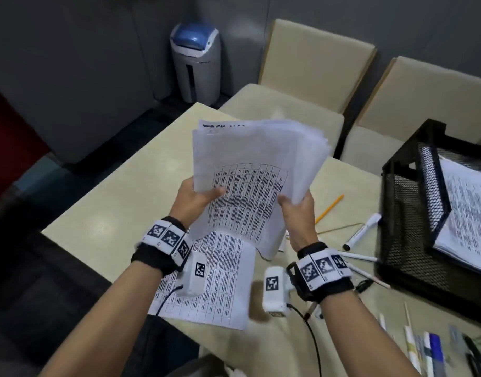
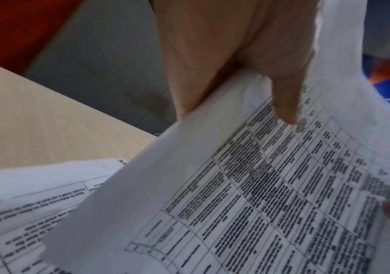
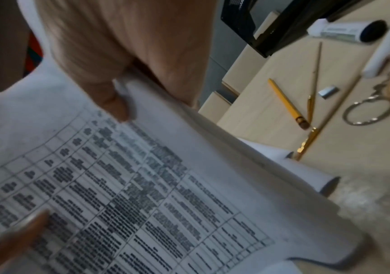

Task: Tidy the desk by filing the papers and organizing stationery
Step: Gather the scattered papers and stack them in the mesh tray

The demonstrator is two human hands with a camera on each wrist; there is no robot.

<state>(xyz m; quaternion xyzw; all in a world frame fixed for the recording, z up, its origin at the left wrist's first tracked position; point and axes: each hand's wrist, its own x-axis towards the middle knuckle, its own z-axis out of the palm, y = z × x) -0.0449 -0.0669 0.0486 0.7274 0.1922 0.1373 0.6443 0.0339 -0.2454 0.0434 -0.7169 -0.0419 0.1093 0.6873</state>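
Note:
Both hands hold a stack of printed papers (image 1: 250,170) upright above the beige desk (image 1: 119,202). My left hand (image 1: 198,195) pinches its left edge, thumb on the front sheet; the left wrist view shows that thumb (image 2: 285,103) on the printed table (image 2: 271,185). My right hand (image 1: 296,205) grips the right edge, thumb (image 3: 114,103) over the front sheet (image 3: 130,194). One more printed sheet (image 1: 215,281) lies flat on the desk under my wrists. A yellow pencil (image 1: 329,208), a white marker (image 1: 361,231) and several pens (image 1: 429,346) lie to the right.
A black mesh paper tray (image 1: 413,213) with papers (image 1: 467,213) inside stands at the right. Two beige chairs (image 1: 315,66) stand behind the desk, a grey bin (image 1: 196,61) by the wall. In the right wrist view a key ring (image 3: 367,111) lies near the yellow pencil (image 3: 287,103).

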